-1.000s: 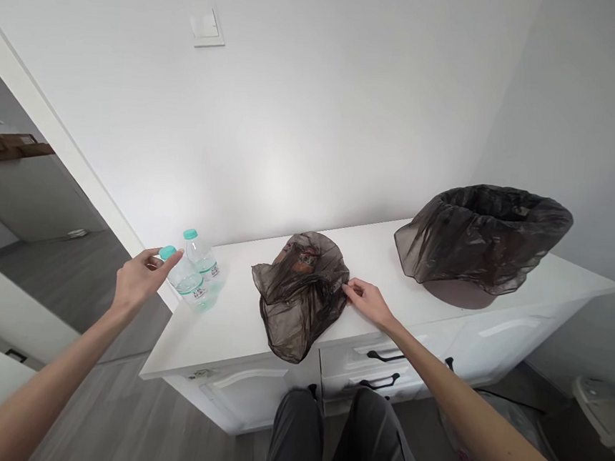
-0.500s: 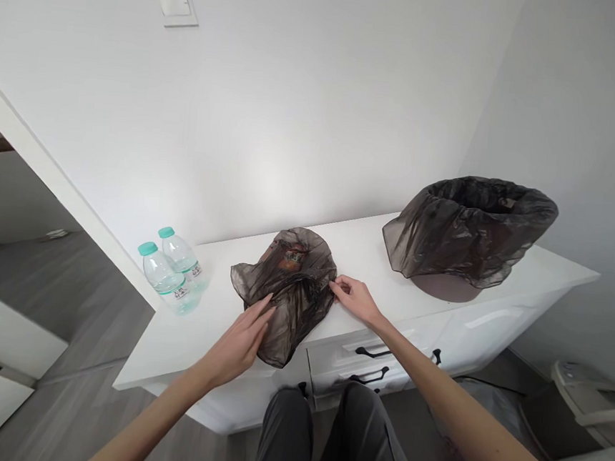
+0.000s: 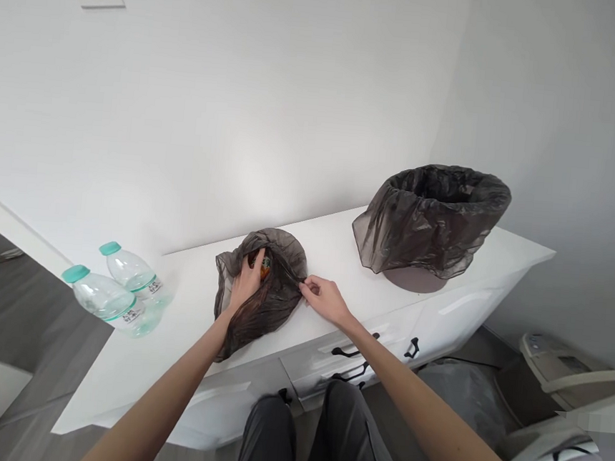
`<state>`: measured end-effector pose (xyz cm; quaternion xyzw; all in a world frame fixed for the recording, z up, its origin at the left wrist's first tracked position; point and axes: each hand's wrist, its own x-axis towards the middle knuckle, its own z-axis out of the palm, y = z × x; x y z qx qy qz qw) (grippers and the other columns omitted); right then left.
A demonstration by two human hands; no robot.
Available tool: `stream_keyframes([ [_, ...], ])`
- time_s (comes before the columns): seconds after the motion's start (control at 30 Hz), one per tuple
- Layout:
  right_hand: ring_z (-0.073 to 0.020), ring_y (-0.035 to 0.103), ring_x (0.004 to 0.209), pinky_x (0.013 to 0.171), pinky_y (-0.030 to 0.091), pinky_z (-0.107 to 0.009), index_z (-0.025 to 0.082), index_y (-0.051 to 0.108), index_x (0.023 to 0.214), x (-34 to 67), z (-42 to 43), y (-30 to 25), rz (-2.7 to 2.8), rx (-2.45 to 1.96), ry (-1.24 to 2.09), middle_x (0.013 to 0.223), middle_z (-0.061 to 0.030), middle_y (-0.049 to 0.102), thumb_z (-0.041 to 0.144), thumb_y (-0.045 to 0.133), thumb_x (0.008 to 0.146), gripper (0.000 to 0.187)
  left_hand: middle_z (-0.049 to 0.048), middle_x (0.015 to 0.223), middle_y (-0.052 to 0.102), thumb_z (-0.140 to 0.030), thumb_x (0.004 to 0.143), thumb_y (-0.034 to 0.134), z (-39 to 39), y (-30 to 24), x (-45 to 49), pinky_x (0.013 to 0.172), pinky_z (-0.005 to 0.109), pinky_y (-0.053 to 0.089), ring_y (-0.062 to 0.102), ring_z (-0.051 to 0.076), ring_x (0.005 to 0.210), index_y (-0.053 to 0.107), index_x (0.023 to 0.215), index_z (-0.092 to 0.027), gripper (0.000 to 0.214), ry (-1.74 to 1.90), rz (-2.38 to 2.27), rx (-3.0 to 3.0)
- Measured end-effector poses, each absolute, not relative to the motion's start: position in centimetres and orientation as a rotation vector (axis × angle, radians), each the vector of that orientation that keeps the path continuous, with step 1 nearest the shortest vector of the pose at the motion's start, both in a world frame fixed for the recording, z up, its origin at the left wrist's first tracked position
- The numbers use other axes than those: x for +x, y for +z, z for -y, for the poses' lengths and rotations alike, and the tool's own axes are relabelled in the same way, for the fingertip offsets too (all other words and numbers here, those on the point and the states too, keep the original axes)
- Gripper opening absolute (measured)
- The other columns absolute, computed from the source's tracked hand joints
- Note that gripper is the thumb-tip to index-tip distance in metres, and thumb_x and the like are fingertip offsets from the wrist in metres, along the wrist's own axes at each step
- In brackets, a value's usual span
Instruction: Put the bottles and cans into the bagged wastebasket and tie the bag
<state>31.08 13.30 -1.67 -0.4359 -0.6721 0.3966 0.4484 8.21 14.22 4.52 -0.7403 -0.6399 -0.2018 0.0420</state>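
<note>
A thin dark plastic garbage bag [image 3: 283, 257] lies crumpled on the white cabinet top, its mouth spread open. My left hand [image 3: 246, 280] reaches into the mouth, fingers closed around a small item with an orange and green surface [image 3: 265, 266]. Folds of the bag and my fingers hide most of that item, so its kind is unclear. At the bag's right edge, my right hand [image 3: 326, 298] pinches the plastic between thumb and fingertips.
Two clear bottles with teal caps, one nearer [image 3: 107, 299] and one behind [image 3: 129, 270], stand at the cabinet's left end. A bin lined with a dark bag [image 3: 420, 229] stands on the right. Drawers with black handles [image 3: 348, 352] are below the white top [image 3: 333, 243].
My left hand has moved from the bag's near side into its mouth, onto the orange and green item. My right hand keeps its pinch on the edge. The view has shifted.
</note>
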Motion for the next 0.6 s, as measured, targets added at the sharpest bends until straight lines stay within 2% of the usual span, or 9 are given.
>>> stream_keyframes([
  [0.1, -0.0192, 0.069, 0.070, 0.074, 0.051, -0.030, 0.026, 0.064, 0.080, 31.1, -13.3, -1.2, 1.673, -1.097, 0.953, 0.074, 0.0015, 0.072, 0.043, 0.055, 0.094, 0.024, 0.0254, 0.165, 0.032, -0.046, 0.096, 0.054, -15.1, 4.5, 9.1, 0.093, 0.050, 0.055, 0.060, 0.045, 0.129, 0.021, 0.167, -0.025, 0.081, -0.523, 2.064, -2.193],
  [0.3, -0.0196, 0.069, 0.071, 0.073, 0.050, -0.030, 0.026, 0.060, 0.077, 31.2, -12.9, -0.2, 1.666, -1.110, 0.981, 0.076, 0.0014, 0.073, 0.040, 0.056, 0.092, 0.021, 0.0208, 0.166, 0.032, -0.040, 0.097, 0.053, -14.3, 4.7, 8.6, 0.091, 0.048, 0.057, 0.064, 0.042, 0.125, 0.022, 0.167, -0.031, 0.076, -0.462, 2.021, -2.244],
  [0.47, -0.0202, 0.068, 0.069, 0.073, 0.050, -0.031, 0.026, 0.058, 0.076, 31.1, -12.4, 0.3, 1.647, -1.101, 1.004, 0.073, 0.0012, 0.071, 0.042, 0.055, 0.091, 0.021, 0.0142, 0.158, 0.044, -0.043, 0.096, 0.058, -10.2, 6.3, 6.1, 0.104, 0.045, 0.054, 0.054, 0.034, 0.139, 0.032, 0.163, -0.030, 0.072, -0.758, 1.770, -2.280],
  [0.6, -0.0207, 0.068, 0.067, 0.074, 0.050, -0.032, 0.026, 0.058, 0.075, 30.9, -11.8, 0.7, 1.661, -1.094, 1.007, 0.067, 0.0012, 0.069, 0.042, 0.054, 0.090, 0.023, 0.0102, 0.151, 0.054, -0.046, 0.100, 0.052, -4.5, 8.5, 2.6, 0.113, 0.042, 0.047, 0.055, 0.029, 0.138, 0.044, 0.153, -0.029, 0.056, -0.908, 1.724, -2.214],
])
